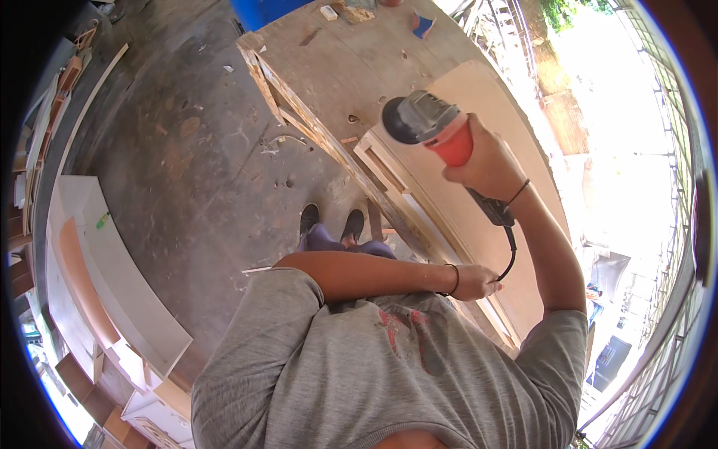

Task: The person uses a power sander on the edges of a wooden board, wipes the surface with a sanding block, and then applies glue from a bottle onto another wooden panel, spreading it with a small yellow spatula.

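Observation:
My right hand (490,157) is wrapped around the red body of an angle grinder (452,138), held up above a large tan board. Its grey head and dark round disc (400,120) point to the far left, and no contact with the board shows. From the grinder's black rear end a black power cord (513,254) curves down to my left hand (477,283). That hand reaches across my body, closed on the cord near the board's near edge. The tan board (516,112) lies on a worn wooden workbench (329,67), with pale wood framing (389,172) along its left side.
A blue object (269,11) stands at the bench's far left corner, and small scraps (422,26) lie at the far end. White and tan panels (127,269) lean at the left. Small debris dots the concrete floor (194,150). Wire mesh (666,224) runs along the right.

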Demonstrator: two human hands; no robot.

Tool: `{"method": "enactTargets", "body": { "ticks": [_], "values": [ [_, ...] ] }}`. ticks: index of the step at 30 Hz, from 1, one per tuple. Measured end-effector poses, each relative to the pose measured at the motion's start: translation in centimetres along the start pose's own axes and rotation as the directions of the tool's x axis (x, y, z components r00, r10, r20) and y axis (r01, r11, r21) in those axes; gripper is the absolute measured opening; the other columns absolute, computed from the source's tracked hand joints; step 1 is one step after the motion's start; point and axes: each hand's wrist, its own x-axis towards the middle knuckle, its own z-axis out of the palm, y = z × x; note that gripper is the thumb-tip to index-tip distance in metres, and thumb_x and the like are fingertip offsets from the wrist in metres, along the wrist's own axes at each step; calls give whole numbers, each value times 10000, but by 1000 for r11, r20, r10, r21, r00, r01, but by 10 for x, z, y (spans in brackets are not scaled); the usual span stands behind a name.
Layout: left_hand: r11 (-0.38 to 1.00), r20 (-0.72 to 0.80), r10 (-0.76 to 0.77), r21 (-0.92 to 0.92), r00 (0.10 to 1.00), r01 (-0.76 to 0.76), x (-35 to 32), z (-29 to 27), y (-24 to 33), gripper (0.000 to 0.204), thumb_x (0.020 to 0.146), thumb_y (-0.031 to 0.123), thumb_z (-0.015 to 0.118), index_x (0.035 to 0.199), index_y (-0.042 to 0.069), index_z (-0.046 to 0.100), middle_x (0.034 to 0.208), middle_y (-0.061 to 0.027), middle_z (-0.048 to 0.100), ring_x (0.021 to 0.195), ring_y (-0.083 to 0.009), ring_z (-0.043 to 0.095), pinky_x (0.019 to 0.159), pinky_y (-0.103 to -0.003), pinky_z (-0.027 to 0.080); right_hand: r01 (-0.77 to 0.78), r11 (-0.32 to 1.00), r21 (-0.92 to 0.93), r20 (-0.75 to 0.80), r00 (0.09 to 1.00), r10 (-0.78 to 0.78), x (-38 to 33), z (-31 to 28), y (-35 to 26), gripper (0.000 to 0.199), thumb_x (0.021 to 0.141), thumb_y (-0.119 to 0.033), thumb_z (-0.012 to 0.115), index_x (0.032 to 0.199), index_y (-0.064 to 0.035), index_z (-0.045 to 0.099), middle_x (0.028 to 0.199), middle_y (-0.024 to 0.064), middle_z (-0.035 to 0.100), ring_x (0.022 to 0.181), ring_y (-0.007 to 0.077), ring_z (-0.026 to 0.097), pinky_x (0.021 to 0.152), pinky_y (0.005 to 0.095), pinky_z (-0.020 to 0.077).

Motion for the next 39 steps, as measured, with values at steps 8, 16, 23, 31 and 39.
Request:
{"method": "enactTargets", "body": {
  "ticks": [8, 16, 23, 31, 39],
  "values": [
    [999, -129, -19, -51, 992, 12, 8, -14, 3, 381, 954, 327, 394, 876, -17, 538, 765, -178, 581, 758, -304, 576, 714, -392, 417, -142, 956, 258, -71, 984, 165, 32, -23, 47, 531, 595, -85, 726, 1061, -7, 484, 861, 106, 592, 682, 179, 609, 569, 308, 499],
    [1000, -16, 26, 15, 1000, -26, 6, -6, -3, 379, 949, 318, 399, 879, -26, 539, 801, -218, 595, 798, -350, 579, 727, -425, 406, -44, 999, -26, -6, 999, 44, 7, -1, -10, 633, 558, -241, 707, 1078, 21, 459, 826, 233, 622, 800, 378, 623, 706, 418, 492],
    [998, 52, 22, 62, 998, -26, 4, -13, 0, 377, 948, 312, 399, 887, -33, 537, 818, -231, 593, 811, -352, 580, 732, -424, 408, -3, 1000, 3, 114, 994, 2, 5, -1, -9, 619, 562, -226, 701, 1073, 24, 455, 799, 240, 619, 776, 403, 615, 707, 422, 487],
    [998, -131, 68, 13, 989, -67, 19, -22, -3, 388, 954, 329, 396, 836, -16, 528, 691, -138, 549, 662, -261, 540, 659, -380, 414, -112, 993, -36, -89, 990, 109, 37, -25, 51, 575, 566, -216, 715, 1035, 15, 477, 827, 206, 621, 748, 340, 628, 683, 390, 495],
    [952, -224, -89, -305, 970, 17, 41, -33, 17, 345, 955, 315, 401, 792, 33, 514, 593, -17, 449, 538, -119, 427, 523, -285, 370, -220, 969, 110, -195, 952, 238, 73, -46, 99, 633, 569, -149, 756, 1136, -31, 499, 846, 119, 607, 676, 180, 609, 554, 315, 488]
  ]
}}
